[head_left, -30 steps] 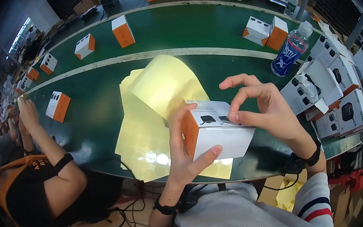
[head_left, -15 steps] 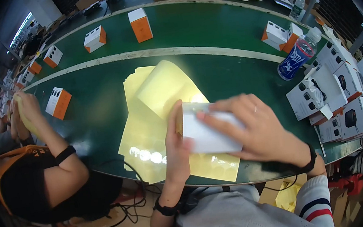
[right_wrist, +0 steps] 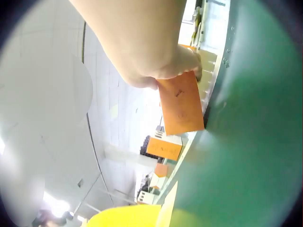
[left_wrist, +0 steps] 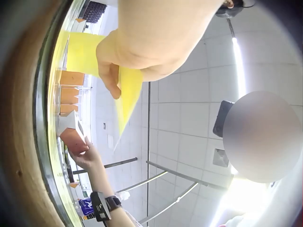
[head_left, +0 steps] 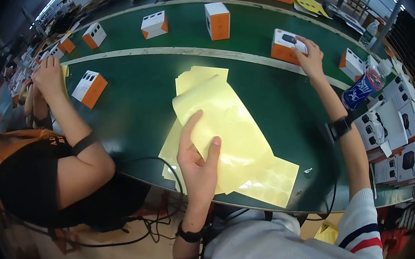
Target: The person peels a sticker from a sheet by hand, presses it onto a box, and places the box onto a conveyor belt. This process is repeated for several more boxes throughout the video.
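In the head view my left hand holds the top yellow sheet of round clear stickers, thumb above it; more yellow sheets lie beneath. The left wrist view shows that sheet bent up between thumb and fingers. Out at the far right, my right hand grips a white and orange box by its right end, at the pale strip across the green table. The right wrist view shows the box's orange side below my right hand.
Several white and orange boxes stand beyond the pale strip. A blue-labelled bottle and stacked boxes are at the right. At the left, another person's arm reaches over the table near a box.
The box has gone from between my hands to the far right in my right hand. My left hand has let go of it and taken hold of the yellow sheet. The view has shifted left.
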### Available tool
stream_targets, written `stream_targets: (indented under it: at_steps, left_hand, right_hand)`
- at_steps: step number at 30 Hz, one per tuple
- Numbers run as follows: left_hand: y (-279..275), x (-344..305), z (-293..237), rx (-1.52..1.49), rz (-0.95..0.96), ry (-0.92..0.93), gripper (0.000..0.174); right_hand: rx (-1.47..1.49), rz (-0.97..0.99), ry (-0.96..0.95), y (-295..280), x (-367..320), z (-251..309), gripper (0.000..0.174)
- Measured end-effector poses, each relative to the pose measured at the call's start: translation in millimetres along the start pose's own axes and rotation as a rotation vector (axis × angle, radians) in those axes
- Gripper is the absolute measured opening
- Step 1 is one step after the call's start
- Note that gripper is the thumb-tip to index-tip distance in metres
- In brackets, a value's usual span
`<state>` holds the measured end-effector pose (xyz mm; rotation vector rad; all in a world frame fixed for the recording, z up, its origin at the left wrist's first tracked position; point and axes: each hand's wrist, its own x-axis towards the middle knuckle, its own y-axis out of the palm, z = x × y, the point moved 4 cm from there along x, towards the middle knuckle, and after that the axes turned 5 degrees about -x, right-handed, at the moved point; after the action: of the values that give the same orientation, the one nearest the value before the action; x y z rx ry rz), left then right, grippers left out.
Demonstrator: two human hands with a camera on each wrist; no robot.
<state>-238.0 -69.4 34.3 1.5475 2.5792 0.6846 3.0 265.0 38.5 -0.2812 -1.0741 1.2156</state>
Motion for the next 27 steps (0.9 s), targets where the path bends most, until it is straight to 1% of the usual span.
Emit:
stream_targets:
  at_steps: [1,2,3,5,6,7,8,10,13,16,17,20,21,24,27]
  left_hand:
    - [1.9,-0.1,0.1,-0.051,0.005,-0.024,0.055]
    - [3.3,-0.6,0.9,-0.103,0.012,-0.053,0.059]
    - [5.5,-0.4,0.7,-0.071,0.031,-0.045,0.063]
    - [11.2,2.4,0.3,-0.008,0.075,-0.031,0.069]
    - [16.7,2.9,4.5,0.008,0.109,0.000,0.070]
    - [21.1,3.9,7.4,0.026,0.145,0.028,0.071]
    - [25.6,3.6,8.9,0.043,0.182,0.057,0.073]
    - [37.4,-1.1,6.2,0.014,0.252,-0.013,0.072]
    - [53.9,-9.1,3.3,0.001,0.312,-0.061,0.070]
    - [65.0,-13.7,0.9,-0.007,0.350,-0.097,0.068]
    - [65.1,-13.1,-1.8,-0.011,0.366,-0.113,0.068]
    - [73.5,-17.0,-2.0,-0.095,0.365,-0.209,0.066]
    - [74.6,-16.5,-0.7,-0.100,0.372,-0.205,0.066]
    - [76.6,-13.8,3.1,-0.092,0.385,-0.185,0.064]
    - [77.0,-11.9,0.1,-0.073,0.393,-0.181,0.063]
  right_hand:
    - [-0.145,-0.038,-0.094,-15.3,-18.2,24.6,0.044]
    - [0.020,0.005,-0.213,-26.3,-34.6,48.2,0.038]
    - [0.185,0.048,-0.329,-39.9,-52.0,72.0,0.031]
    - [0.324,0.165,-0.520,-73.5,-91.0,121.4,0.019]
    - [0.302,0.271,-0.552,-92.9,-110.7,142.4,0.012]
    - [0.282,0.217,-0.736,-105.5,-126.4,157.4,0.012]
    - [0.263,0.241,-0.862,-112.4,-138.6,164.9,0.016]
    - [0.249,0.265,-0.946,-120.8,-155.8,172.1,0.019]
    - [0.234,0.288,-0.919,-121.3,-166.0,160.5,0.023]
    - [0.194,0.268,-0.911,-125.6,-172.8,147.4,0.025]
    - [0.168,0.202,-0.918,-126.3,-177.0,149.2,0.023]
    - [0.089,0.008,-1.007,-130.3,-189.4,136.9,0.022]
    - [0.075,-0.063,-1.034,-133.7,-191.7,137.6,0.021]
    - [-0.036,-0.166,-1.124,-141.4,-199.1,137.4,0.018]
    - [-0.033,-0.166,-1.110,-139.7,-200.0,136.8,0.017]
